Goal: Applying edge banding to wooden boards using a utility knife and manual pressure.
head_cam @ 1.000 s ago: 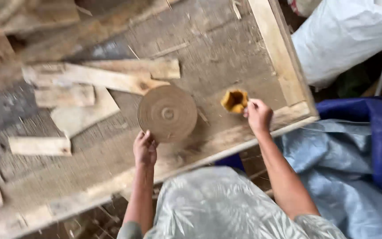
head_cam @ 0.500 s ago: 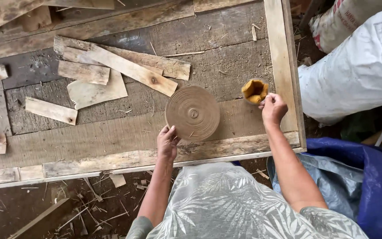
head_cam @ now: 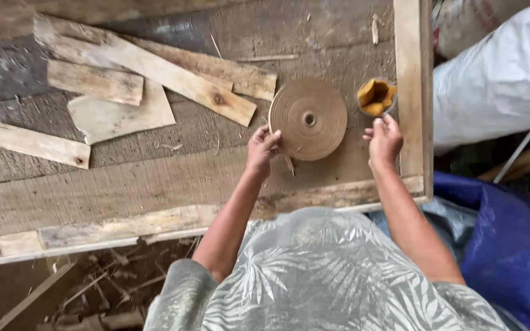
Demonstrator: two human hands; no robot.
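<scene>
A flat round roll of brown tape (head_cam: 309, 117) lies on the worn wooden workbench (head_cam: 154, 178). My left hand (head_cam: 262, 147) rests at the roll's near left edge, fingers touching its rim. Just right of the roll stands a small cup (head_cam: 376, 97) with a yellow sponge inside. My right hand (head_cam: 384, 138) hovers right below that cup with its fingers bent towards the cup; whether they touch it I cannot tell. It holds nothing that I can see.
Several loose wood offcuts (head_cam: 173, 76) lie on the bench's left half. A raised wooden rail (head_cam: 411, 92) borders the bench's right side. A white sack (head_cam: 498, 79) and a blue tarp (head_cam: 510, 251) lie to the right. Wood scraps litter the floor (head_cam: 93, 288) below.
The view has shifted, so the bench sits lower and more level in frame. Both hands stay by the roll and the cup, the right hand now slightly below the cup.
</scene>
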